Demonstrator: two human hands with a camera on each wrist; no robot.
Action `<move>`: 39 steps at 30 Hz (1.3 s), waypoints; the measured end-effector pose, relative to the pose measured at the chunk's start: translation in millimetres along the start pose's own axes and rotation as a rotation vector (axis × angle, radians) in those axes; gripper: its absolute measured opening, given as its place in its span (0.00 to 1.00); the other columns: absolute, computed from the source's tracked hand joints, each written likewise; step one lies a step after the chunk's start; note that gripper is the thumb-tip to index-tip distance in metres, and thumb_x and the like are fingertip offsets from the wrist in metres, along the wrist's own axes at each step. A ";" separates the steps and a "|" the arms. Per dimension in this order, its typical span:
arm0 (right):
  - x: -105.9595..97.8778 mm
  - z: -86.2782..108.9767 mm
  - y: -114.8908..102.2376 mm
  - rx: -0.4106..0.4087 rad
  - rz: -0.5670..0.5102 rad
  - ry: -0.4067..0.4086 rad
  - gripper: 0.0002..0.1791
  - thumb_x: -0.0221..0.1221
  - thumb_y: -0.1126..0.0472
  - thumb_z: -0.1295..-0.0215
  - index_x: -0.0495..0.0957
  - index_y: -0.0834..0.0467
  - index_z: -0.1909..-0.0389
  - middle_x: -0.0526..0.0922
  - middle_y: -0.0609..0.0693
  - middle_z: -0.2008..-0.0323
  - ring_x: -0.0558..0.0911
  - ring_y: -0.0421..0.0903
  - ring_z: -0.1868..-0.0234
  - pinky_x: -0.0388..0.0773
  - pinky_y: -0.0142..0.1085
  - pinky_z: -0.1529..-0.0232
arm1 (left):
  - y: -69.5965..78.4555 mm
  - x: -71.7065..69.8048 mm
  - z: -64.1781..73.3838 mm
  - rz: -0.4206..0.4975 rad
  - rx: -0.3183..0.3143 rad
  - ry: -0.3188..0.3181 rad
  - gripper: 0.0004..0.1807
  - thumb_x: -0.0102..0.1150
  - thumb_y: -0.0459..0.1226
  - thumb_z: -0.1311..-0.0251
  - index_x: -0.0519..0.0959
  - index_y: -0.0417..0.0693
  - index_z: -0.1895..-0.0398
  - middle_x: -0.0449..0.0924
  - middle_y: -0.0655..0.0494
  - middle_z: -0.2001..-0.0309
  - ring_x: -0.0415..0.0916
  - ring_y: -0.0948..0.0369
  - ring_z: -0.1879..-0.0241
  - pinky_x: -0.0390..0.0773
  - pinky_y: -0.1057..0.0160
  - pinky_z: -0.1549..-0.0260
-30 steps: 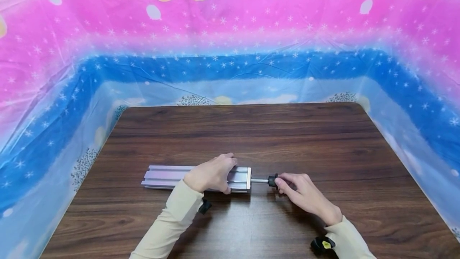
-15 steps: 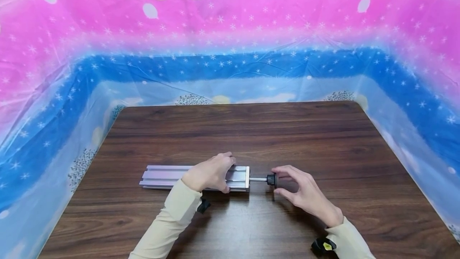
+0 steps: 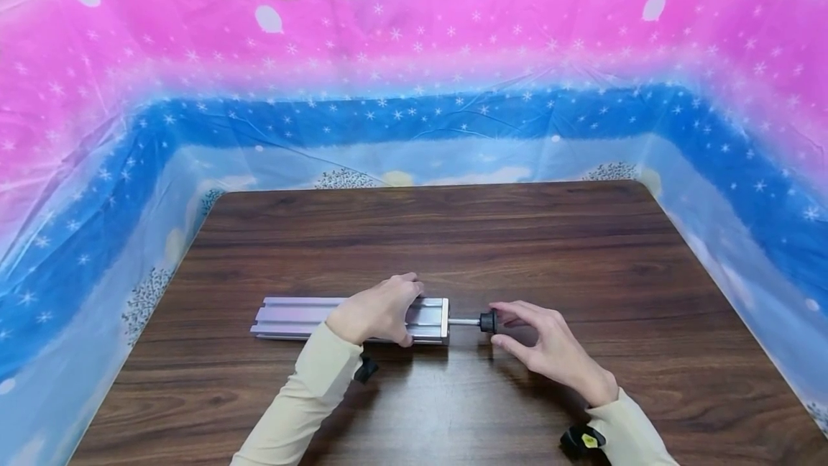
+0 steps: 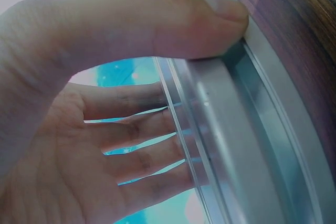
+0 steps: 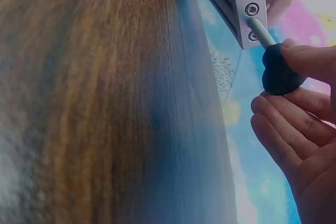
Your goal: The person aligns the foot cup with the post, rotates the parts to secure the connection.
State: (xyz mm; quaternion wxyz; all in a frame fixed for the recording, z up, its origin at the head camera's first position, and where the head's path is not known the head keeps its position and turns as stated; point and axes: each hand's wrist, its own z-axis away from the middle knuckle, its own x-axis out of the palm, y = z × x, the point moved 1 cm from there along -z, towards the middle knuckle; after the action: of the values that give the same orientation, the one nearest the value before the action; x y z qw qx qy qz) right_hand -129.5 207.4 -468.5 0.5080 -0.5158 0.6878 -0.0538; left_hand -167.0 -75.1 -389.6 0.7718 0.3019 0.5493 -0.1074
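Observation:
A silver aluminium profile [image 3: 297, 318] lies on the wooden table with slots along its length. My left hand [image 3: 378, 310] grips it near its right end. In the left wrist view the thumb [image 4: 210, 27] presses one side, with the fingers beyond. A flat end plate [image 5: 253, 17] with bolts caps that end. From it sticks a threaded rod [image 3: 464, 322] carrying the black base of a levelling foot [image 3: 488, 321]. My right hand [image 3: 553, 344] holds this base between thumb and fingertips. In the right wrist view the thumb overlaps the black base, partly hiding it.
The brown wooden table [image 3: 414, 236] extends behind and to both sides of the profile. A pink and blue patterned cloth [image 3: 414, 113] hangs around its back and sides. Black wrist mounts [image 3: 582, 441] sit at both cuffs.
My right thumb and fingers have spread from a close pinch to a wider hold around the black base. The left hand still grips the profile; the view has shifted slightly.

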 end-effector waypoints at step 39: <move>-0.5 -3.7 -2.9 -0.027 -0.058 -0.015 0.32 0.73 0.69 0.46 0.78 0.53 0.39 0.84 0.55 0.45 0.85 0.45 0.47 0.85 0.39 0.52 | -2.0 1.3 -1.4 0.005 0.027 0.023 0.33 0.81 0.33 0.62 0.80 0.35 0.48 0.78 0.49 0.53 0.74 0.56 0.58 0.79 0.56 0.55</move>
State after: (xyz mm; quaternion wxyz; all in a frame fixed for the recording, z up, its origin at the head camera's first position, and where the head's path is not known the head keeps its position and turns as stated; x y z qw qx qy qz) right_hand -130.3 204.8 -464.6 0.5044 -0.5427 0.6693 -0.0551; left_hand -168.6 -75.7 -391.8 0.7613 0.3148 0.5561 -0.1095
